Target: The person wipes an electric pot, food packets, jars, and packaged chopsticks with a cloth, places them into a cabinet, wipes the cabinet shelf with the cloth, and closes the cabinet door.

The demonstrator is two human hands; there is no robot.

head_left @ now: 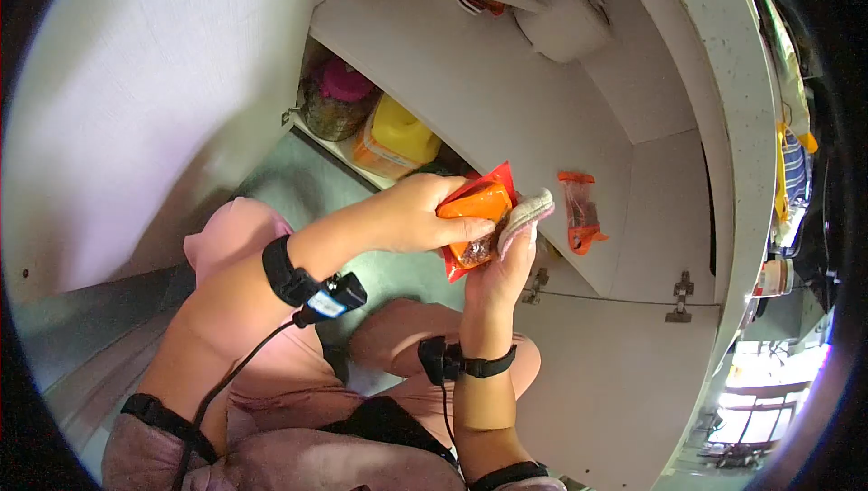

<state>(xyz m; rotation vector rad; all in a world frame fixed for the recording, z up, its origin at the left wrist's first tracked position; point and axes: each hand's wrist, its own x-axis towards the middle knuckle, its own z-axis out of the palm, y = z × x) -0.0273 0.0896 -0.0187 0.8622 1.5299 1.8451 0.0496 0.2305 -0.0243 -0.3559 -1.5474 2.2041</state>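
My left hand (420,211) grips a red-and-orange packet (481,203), its thumb lying across the front. Part of the packet is see-through and shows dark contents. My right hand (503,272) is closed around a folded pale cloth (529,217) with a pinkish edge, pressed against the packet's right side. Both hands are held in front of the open cabinet, over my knees. The fingers of my right hand are partly hidden behind the cloth and packet.
On the cabinet shelf (506,102) lies a clear packet with orange ends (580,211). Deeper in stands a white pot with a handle (565,21). Below are a yellow jug (402,134) and a pink-lidded jar (336,111). Open doors (163,111) flank me.
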